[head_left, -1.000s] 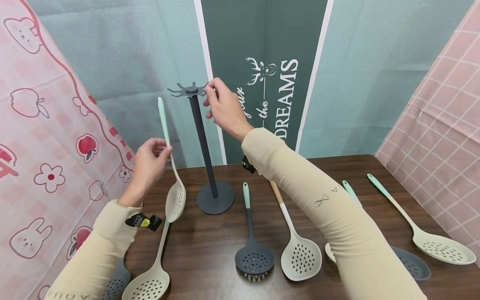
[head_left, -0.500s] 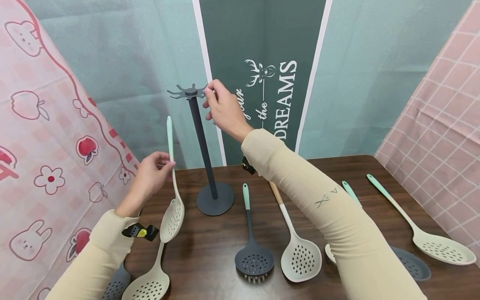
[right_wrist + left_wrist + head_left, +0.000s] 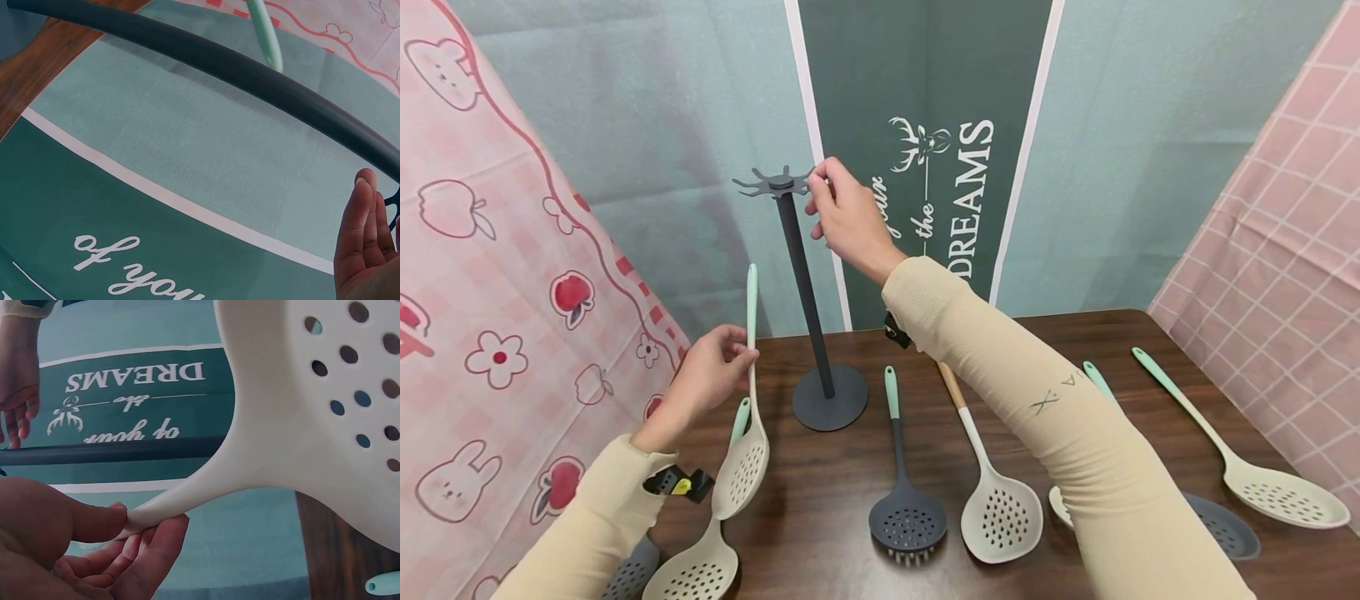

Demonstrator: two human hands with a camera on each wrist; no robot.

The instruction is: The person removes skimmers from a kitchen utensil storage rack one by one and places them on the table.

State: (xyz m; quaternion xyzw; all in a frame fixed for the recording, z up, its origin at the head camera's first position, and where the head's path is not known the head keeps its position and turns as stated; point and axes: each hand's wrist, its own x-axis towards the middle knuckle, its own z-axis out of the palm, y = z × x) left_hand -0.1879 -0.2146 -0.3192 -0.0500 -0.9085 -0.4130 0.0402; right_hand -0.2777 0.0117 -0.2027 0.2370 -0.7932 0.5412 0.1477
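My left hand [image 3: 706, 377] pinches a cream slotted skimmer [image 3: 743, 477] by its neck, just below the mint handle. The skimmer stands nearly upright, handle up, left of the dark grey utensil stand [image 3: 807, 304]. In the left wrist view, thumb and fingers close on the thin neck beneath the perforated skimmer head [image 3: 269, 437]. At the top of the stand, my right hand [image 3: 853, 218] pinches one arm of the hook ring [image 3: 780, 182] between thumb and forefinger. The right wrist view shows the right hand's fingers [image 3: 356, 219] beside the post, with the grip itself mostly cut off.
A second cream skimmer [image 3: 700, 567] lies behind the held one, partly covered. A dark slotted skimmer [image 3: 908, 518] and a white slotted turner [image 3: 1002, 512] lie centrally. Another cream skimmer [image 3: 1285, 492] and a grey slotted tool [image 3: 1225, 525] lie at right, the latter partly under the sleeve.
My left hand has moved down and slightly right with the skimmer, which has swung more upright. The lying skimmer's mint handle now shows behind it. My right hand stays at the hook ring.
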